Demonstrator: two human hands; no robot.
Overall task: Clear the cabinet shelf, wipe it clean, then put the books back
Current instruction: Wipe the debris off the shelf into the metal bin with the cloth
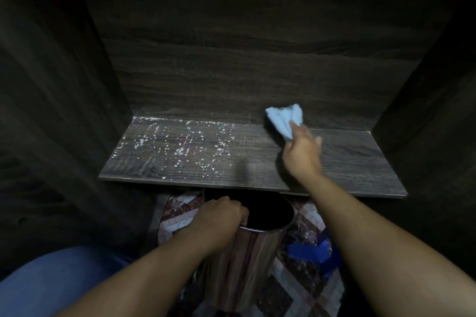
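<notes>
Right hand pinching blue cloth, I'd sweep the white crumbs forward into the steel bin my left hand grips.

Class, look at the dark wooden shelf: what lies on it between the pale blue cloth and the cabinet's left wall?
In the head view, white specks lie scattered there; the dark wooden shelf beside the pale blue cloth is bare.

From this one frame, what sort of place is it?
Probably a home, at a dark wood cabinet. Clues: the shelf speckled with white crumbs, the blue cloth the right hand holds at its back, and the mosaic floor under the metal bin the left hand grips.
</notes>
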